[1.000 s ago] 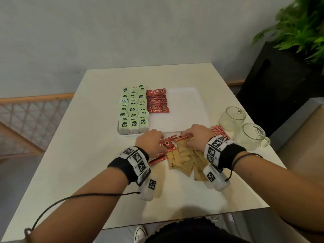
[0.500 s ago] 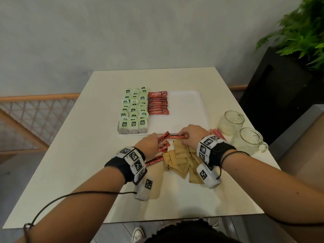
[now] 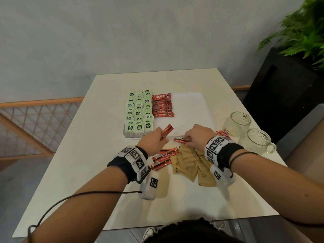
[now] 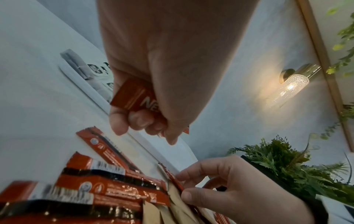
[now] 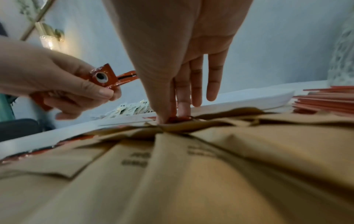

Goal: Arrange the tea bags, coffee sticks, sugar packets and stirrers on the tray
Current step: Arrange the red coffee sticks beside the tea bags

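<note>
Two bare hands are working over a white table at the centre of the frame. Nearest the viewer, brown sugar packets are lying fanned in a loose pile, with several loose red coffee sticks spilling off its left edge. Just beyond, the right hand is pinching the end of one flat coffee stick between thumb and forefinger, its other fingers pointing straight down. Left of it, the left hand is gripping a raised coffee stick, fingers curled tight around its lower end, the upper end tilting up and right over the white tray. Red stirrers are lying bunched right of the right wrist. Farther up, green tea bags are standing in three rows along the tray's left side, with a column of coffee sticks lying beside them. Two glass mugs are sitting at the right.
</note>
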Tool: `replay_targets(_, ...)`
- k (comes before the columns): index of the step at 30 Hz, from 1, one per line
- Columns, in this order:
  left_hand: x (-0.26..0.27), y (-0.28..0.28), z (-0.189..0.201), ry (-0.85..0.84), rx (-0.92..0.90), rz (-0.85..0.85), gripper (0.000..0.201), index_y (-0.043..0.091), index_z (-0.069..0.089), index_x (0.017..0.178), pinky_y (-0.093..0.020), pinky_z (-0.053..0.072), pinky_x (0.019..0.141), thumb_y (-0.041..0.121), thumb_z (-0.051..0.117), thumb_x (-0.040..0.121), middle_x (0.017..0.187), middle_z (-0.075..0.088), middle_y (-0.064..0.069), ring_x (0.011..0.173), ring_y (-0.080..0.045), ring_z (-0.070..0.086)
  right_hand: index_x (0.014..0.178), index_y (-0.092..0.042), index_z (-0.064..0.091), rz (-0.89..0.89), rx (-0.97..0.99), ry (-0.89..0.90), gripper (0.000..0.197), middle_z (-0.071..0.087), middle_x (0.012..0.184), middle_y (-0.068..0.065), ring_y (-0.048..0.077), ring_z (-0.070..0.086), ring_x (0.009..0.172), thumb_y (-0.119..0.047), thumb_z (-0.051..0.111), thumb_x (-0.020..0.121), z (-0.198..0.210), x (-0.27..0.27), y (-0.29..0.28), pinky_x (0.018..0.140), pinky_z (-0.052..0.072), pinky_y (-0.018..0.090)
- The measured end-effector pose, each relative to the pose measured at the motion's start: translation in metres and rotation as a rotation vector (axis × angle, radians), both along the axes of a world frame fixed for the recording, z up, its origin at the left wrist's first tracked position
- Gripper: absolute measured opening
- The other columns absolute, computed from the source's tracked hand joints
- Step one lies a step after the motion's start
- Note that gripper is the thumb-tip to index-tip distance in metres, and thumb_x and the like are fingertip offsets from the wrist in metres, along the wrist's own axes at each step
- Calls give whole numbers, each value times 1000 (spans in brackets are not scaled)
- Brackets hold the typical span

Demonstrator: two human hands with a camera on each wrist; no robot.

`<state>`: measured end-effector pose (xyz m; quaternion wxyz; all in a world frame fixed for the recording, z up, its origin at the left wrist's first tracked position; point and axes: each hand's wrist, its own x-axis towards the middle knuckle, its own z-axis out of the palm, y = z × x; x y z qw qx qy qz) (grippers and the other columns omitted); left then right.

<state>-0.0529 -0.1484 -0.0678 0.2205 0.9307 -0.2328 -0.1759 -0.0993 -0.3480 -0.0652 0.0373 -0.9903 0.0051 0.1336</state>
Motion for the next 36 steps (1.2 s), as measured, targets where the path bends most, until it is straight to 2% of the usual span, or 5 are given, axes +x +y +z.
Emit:
replay_targets(6, 13, 5, 9, -4, -103, 53, 34, 16, 48, 76, -33, 47, 62, 42, 63, 92, 73, 54, -1, 71, -25, 61, 107, -25, 73, -87, 214, -55, 21, 69, 102, -7, 11, 59, 90, -29, 59, 91, 5, 9, -4, 76, 46, 23)
replay_targets(11, 24, 11, 18, 272, -376, 120, 37, 8, 67, 103, -35, 61, 59, 32, 82, 78, 95, 71, -9, 80, -23, 69, 105, -20, 73, -46, 504, -43, 17, 66, 94, -8, 5, 55, 85, -22, 62, 92, 18, 21, 6, 68, 36, 11)
replay_targets(19, 39, 10, 25, 250, -550, 213, 9, 13, 75, 84, -19, 47, 44, 20, 70, 87, 70, 65, 6, 47, -2, 54, 94, -16, 73, -52, 824, 14, 22, 72, 77, -2, 8, 65, 66, -36, 68, 87, 29, 46, 31, 75, 54, 32)
replay_targets(29, 71, 19, 26, 273, -658, 304, 20, 13, 72, 97, -20, 51, 46, 30, 73, 87, 90, 72, -1, 74, -11, 65, 104, 4, 68, -449, 1216, -78, 21, 71, 80, 13, 11, 61, 55, -10, 68, 88, 24, 66, 6, 58, 55, 21)
replay_targets(36, 107, 41, 35, 220, -724, 425, 33, 18, 65, 114, -31, 58, 53, 43, 61, 94, 93, 73, -5, 54, -4, 60, 96, -5, 72, -668, 854, -7, 13, 69, 74, 9, 15, 63, 62, -15, 68, 89, -5, 89, -10, 57, 56, 25)
